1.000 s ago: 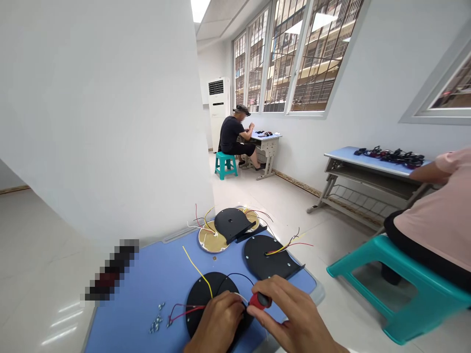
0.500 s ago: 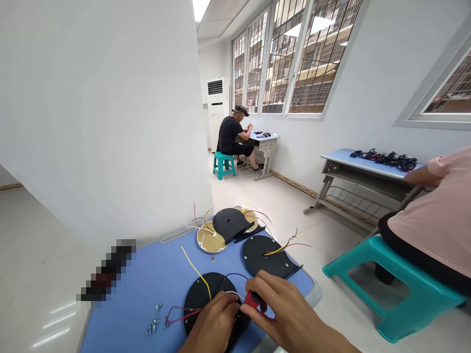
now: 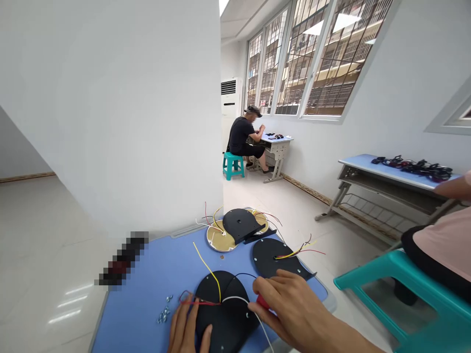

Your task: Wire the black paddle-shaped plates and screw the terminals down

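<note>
A black round plate with a straight-sided extension lies on the blue table; yellow, red, black and white wires come from its middle. My left hand rests at the plate's left side with its fingers spread, near the red wires. My right hand is closed around a red-handled tool at the plate's right edge; the tool's tip is hard to make out. Several small screws lie left of the plate. A second black plate with wires lies behind my right hand.
Tan discs with wires and another black plate lie at the blue table's back edge. A white wall stands beyond. A person in pink sits right on a teal stool; another person sits farther off.
My left hand has moved left off the plate's middle and its fingers have spread, uncovering the white wire. My right hand still holds the red tool. The view has shifted left.
</note>
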`<move>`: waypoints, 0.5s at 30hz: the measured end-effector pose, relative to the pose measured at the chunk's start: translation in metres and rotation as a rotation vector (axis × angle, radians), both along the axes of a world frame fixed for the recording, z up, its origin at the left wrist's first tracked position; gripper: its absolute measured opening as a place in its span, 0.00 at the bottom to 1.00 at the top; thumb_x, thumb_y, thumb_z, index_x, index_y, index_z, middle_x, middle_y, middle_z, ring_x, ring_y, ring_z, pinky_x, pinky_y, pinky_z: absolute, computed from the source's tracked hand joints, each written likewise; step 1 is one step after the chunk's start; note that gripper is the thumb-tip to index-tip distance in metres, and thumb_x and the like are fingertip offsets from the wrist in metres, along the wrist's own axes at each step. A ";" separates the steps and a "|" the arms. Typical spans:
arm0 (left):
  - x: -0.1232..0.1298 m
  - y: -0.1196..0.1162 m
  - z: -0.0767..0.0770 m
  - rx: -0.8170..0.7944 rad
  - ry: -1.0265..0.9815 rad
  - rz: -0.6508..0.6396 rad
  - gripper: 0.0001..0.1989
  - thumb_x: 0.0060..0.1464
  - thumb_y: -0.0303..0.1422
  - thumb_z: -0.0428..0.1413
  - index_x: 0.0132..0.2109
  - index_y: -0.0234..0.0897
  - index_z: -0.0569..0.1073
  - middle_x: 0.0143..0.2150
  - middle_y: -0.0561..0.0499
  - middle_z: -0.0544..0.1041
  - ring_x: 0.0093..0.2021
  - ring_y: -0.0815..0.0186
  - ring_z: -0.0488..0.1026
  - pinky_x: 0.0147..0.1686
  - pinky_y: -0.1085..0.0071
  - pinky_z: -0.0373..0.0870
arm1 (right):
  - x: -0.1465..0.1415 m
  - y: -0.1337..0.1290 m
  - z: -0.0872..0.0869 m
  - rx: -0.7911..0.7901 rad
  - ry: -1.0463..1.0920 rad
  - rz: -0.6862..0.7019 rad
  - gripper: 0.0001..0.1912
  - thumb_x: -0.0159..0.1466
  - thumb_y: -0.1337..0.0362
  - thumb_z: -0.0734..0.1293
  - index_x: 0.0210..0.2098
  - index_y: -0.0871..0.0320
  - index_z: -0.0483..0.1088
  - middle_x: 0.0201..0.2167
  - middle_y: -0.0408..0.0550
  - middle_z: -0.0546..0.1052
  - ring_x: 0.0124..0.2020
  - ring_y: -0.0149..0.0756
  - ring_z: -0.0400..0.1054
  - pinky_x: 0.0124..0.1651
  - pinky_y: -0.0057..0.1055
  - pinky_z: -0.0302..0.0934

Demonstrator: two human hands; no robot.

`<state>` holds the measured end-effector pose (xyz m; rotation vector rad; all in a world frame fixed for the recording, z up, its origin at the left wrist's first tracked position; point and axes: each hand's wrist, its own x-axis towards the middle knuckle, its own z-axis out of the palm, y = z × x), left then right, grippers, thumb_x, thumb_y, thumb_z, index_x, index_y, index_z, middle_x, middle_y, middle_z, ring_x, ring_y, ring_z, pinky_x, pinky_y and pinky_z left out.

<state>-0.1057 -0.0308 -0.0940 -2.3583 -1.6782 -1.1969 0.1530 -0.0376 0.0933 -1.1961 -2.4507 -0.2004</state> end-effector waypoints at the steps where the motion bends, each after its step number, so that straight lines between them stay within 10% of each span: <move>1: 0.000 0.002 -0.002 -0.064 0.006 0.018 0.26 0.60 0.35 0.52 0.64 0.42 0.60 0.64 0.42 0.66 0.63 0.51 0.65 0.55 0.54 0.71 | -0.001 0.000 0.001 0.002 0.005 0.003 0.03 0.68 0.66 0.58 0.36 0.56 0.61 0.23 0.39 0.72 0.20 0.33 0.64 0.29 0.31 0.56; 5: 0.013 0.016 0.012 -0.298 -0.069 0.040 0.36 0.55 0.33 0.55 0.68 0.37 0.51 0.70 0.40 0.56 0.69 0.52 0.53 0.63 0.49 0.60 | -0.005 -0.003 0.009 -0.025 0.002 0.049 0.06 0.65 0.72 0.56 0.39 0.57 0.61 0.33 0.45 0.75 0.29 0.34 0.69 0.32 0.30 0.58; 10: 0.031 0.033 0.047 -0.535 -0.025 -0.015 0.35 0.47 0.33 0.60 0.63 0.36 0.62 0.70 0.41 0.57 0.70 0.49 0.51 0.66 0.48 0.53 | -0.005 0.002 -0.004 0.105 -0.040 0.016 0.09 0.69 0.67 0.56 0.30 0.54 0.58 0.20 0.38 0.69 0.17 0.32 0.61 0.24 0.31 0.51; 15: 0.040 0.042 0.058 -0.577 -0.019 -0.058 0.31 0.51 0.33 0.58 0.62 0.36 0.65 0.68 0.40 0.61 0.68 0.51 0.56 0.66 0.49 0.53 | -0.005 0.002 -0.011 0.044 0.003 0.074 0.03 0.65 0.68 0.57 0.36 0.54 0.60 0.28 0.43 0.73 0.23 0.33 0.66 0.25 0.29 0.53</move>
